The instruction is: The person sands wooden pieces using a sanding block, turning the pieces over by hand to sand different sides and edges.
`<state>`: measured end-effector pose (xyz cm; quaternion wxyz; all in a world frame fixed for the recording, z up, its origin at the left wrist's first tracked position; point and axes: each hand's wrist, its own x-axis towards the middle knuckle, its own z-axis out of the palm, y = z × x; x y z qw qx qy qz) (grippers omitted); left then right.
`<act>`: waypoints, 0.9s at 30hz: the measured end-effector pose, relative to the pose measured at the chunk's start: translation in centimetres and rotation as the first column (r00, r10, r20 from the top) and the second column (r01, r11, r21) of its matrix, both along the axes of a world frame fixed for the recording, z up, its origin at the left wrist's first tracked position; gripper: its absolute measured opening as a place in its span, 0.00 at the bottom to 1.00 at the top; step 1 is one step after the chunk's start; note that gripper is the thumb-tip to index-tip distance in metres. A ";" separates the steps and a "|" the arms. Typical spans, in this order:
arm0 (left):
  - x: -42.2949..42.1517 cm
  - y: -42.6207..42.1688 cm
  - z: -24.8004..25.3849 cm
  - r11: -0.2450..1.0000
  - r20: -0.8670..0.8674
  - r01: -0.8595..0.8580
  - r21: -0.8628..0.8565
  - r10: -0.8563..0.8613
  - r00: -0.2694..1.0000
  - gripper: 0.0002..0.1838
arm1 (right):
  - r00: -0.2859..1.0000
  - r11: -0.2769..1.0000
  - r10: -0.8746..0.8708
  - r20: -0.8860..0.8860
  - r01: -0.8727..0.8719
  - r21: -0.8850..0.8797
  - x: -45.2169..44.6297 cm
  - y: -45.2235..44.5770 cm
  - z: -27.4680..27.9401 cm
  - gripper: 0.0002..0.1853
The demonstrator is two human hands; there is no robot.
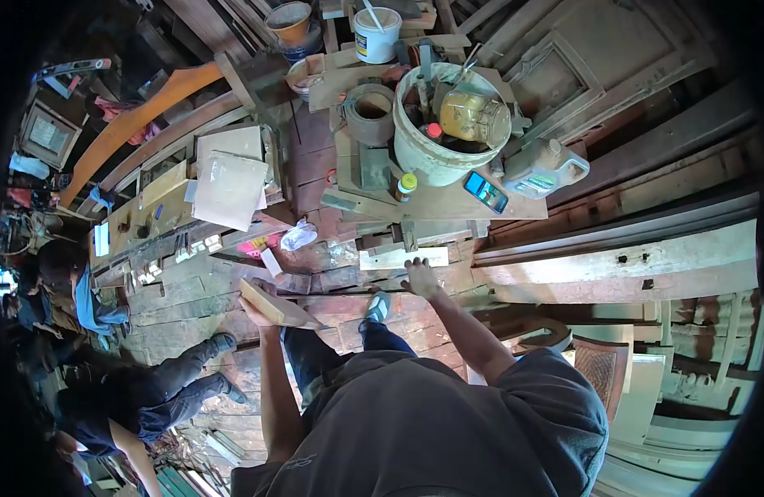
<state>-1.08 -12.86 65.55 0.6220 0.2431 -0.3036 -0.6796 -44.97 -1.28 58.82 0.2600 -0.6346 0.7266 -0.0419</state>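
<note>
My left hand (254, 313) is closed around a flat wooden board (281, 306), held at a tilt in front of my body. Part of the fingers is hidden by the board. Toward the bench, my right hand (421, 278) reaches out with its fingers apart and slightly bent. It holds nothing that I can see. Just beyond its fingertips lies a pale plank (398, 258); whether they touch it I cannot tell. A small wooden block (409, 235) stands out from the bench edge above that hand.
On the bench (448, 207) stand a large bucket (436, 161) with a jar in it, a phone (485, 192), a yellow-capped bottle (406, 187) and a plastic jug (547, 168). Boards (233, 178) are stacked at left. A person (150, 402) is at lower left; a chair (601, 364) stands right.
</note>
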 end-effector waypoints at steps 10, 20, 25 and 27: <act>0.4 0.9 3.1 0.980 0.100 -0.201 -0.017 0.201 0.974 0.22 | 0.956 0.916 0.246 0.160 -0.175 -0.361 -0.1 -15.4 -5.8 0.46; 7.8 4.5 3.1 0.741 0.793 -0.596 -0.311 0.548 0.267 0.17 | 0.950 0.976 0.203 -0.238 -0.216 -0.029 0.7 -24.4 -17.9 0.57; 11.3 5.7 0.8 0.709 0.582 -0.698 -0.097 0.609 0.538 0.16 | 0.870 0.916 0.311 -0.383 -0.382 -0.123 -0.7 -24.2 -19.2 0.45; 12.3 5.9 1.5 0.697 0.633 -0.706 -0.126 0.604 0.483 0.19 | 0.824 0.868 0.354 -0.442 -0.465 -0.172 -0.8 -24.6 -19.3 0.44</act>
